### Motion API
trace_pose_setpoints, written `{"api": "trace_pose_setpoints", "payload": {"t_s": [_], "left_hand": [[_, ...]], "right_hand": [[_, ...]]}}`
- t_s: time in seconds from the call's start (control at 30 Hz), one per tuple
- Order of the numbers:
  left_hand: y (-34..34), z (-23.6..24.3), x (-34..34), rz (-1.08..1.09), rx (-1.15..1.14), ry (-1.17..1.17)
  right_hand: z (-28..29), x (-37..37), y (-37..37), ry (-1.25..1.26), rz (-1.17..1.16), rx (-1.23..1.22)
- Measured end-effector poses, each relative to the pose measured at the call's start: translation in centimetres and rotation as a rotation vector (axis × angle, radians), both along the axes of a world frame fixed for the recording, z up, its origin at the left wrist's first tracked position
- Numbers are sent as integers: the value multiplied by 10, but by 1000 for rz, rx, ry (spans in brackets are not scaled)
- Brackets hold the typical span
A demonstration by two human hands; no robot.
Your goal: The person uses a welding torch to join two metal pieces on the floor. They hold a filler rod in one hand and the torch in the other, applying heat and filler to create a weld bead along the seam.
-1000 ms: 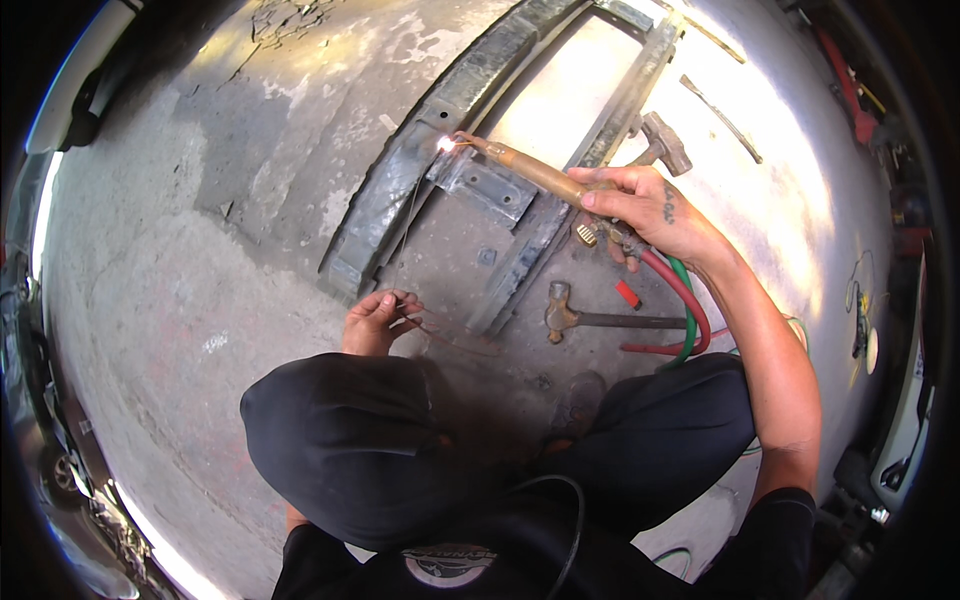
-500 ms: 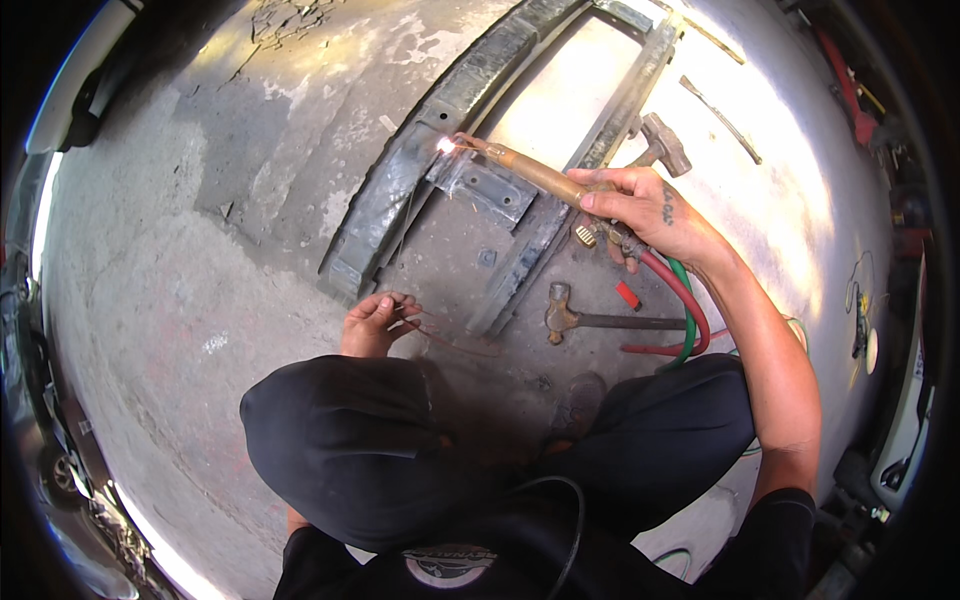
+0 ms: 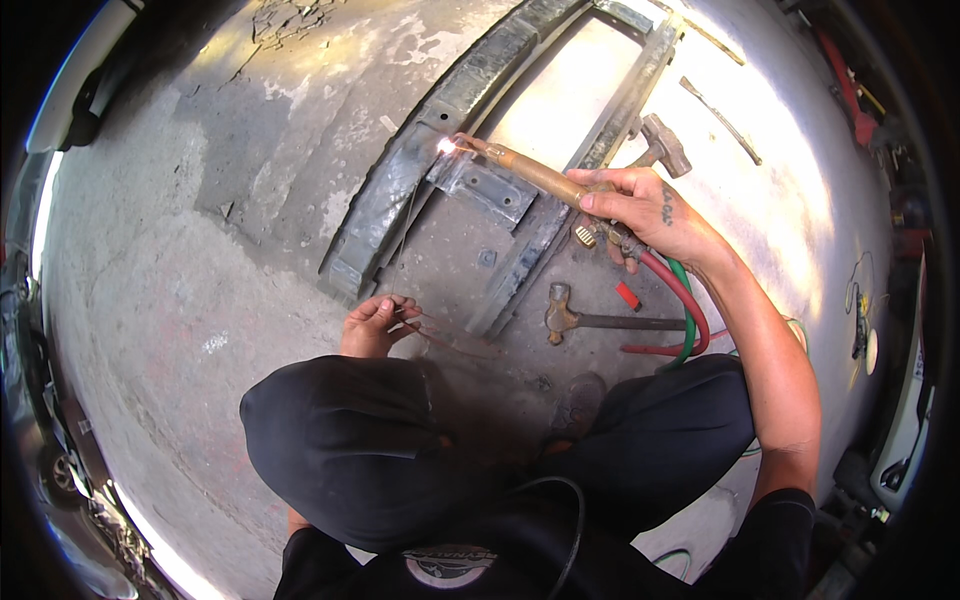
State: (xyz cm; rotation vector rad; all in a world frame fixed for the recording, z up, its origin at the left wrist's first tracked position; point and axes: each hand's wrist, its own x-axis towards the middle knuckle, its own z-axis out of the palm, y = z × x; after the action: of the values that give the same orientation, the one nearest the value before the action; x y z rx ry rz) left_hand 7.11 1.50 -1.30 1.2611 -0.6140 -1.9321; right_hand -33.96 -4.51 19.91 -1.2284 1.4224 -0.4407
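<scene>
My right hand [image 3: 645,210] is closed round the body of a brass gas torch [image 3: 535,172]. A red hose and a green hose [image 3: 688,320] run from its rear end. The torch tip points left at a bright glowing spot on a dark metal frame [image 3: 385,185], where a bracket plate [image 3: 485,190] meets the curved beam. In a pinch, my left hand [image 3: 375,325] holds a thin filler rod [image 3: 407,225] whose upper part rises toward the glow. The rod's rear part trails right, below the frame.
A hammer [image 3: 610,321] lies on the concrete floor [image 3: 200,300] below the torch, with a small red piece [image 3: 627,295] above its handle. Beyond the frame's right rail are a sledgehammer head [image 3: 662,145] and a metal bar [image 3: 720,118]. Vehicle parts stand along both sides.
The filler rod shows more clearly between my left hand and the glowing spot, its upper end shifted slightly. Both hands and the torch stay almost in place.
</scene>
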Motion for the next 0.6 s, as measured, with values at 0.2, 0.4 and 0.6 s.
{"api": "trace_pose_setpoints", "payload": {"t_s": [0.2,0.4,0.6], "left_hand": [[0,2,-1,11,10,2],[0,2,0,1,10,-1],[1,1,1,2,2,2]], "right_hand": [[-1,0,0,-4,-7,-6],[-1,0,0,0,-13,-10],[1,2,0,4,-11,-9]]}}
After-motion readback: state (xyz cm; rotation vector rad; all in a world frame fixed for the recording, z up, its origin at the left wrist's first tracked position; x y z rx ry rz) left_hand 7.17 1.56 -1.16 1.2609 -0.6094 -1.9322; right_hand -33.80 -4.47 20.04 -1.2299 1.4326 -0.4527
